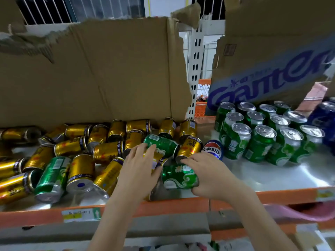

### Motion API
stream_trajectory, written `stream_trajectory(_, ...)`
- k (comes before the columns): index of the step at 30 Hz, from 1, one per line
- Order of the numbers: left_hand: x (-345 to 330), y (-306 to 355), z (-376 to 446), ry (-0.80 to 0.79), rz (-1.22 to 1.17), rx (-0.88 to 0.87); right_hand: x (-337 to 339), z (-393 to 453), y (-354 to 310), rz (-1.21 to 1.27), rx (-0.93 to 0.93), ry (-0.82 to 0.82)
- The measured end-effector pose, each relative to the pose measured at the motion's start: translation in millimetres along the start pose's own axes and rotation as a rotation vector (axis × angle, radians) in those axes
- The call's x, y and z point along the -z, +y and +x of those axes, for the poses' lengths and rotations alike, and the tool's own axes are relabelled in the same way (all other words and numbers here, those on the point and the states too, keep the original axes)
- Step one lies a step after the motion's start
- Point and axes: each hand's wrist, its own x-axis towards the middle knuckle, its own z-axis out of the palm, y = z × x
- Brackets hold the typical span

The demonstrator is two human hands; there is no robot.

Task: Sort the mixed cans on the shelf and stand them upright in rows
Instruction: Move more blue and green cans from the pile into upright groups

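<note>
We see a metal shelf point(272, 176) with an orange front edge, and behind it a big torn sheet of brown cardboard point(90, 73) standing as a back wall. On the right a cardboard box point(268, 77) with blue letters leans over the cans. On the left part of the shelf many gold cans point(81, 171) lie on their sides in a loose heap, with some green cans point(52, 176) mixed among them. On the right part, shiny green cans point(261, 142) stand upright in close rows, their silver tops up, and dark blue cans point(324, 120) stand beside them at the far right. One blue cola can point(213, 149) lies between the heap and the rows. Our right hand point(212, 176) grasps a green can point(178, 176) that lies on its side near the front edge; the fingers curl over its end. Our left hand point(139, 171) rests on the heap with relaxed fingers, touching another green can point(161, 144) and a gold one below.
</note>
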Motion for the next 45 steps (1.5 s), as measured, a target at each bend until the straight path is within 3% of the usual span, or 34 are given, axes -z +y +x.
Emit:
stream_trajectory(6,9,-10,48,-0.056,0.076,-0.052,27,-4,1,0.206,-0.127,0.175)
stream_trajectory(12,-15,13,95,-0.312,0.271,-0.24,35,-14,-8,0.352,-0.212,0.3)
stream_trajectory(15,-31,19,105,-0.389,0.337,-0.247,39,-21,-12,0.333,-0.251,0.387)
stream_trajectory(24,-56,46,107,-0.349,0.496,-0.054,28,-43,-16,0.242,-0.428,0.615)
stream_trajectory(28,-59,46,112,-0.302,0.503,-0.062,17,-55,-21,0.206,-0.489,0.654)
stream_trajectory(32,-50,37,112,-0.302,0.368,-0.069,12,-61,-25,0.201,-0.564,0.668)
stream_trajectory(36,-26,18,104,-0.204,-0.029,-0.016,11,-57,-27,0.169,-0.571,0.671)
stream_trajectory(45,22,9,54,0.193,-0.56,-0.138,20,-40,-26,0.199,-0.5,0.705)
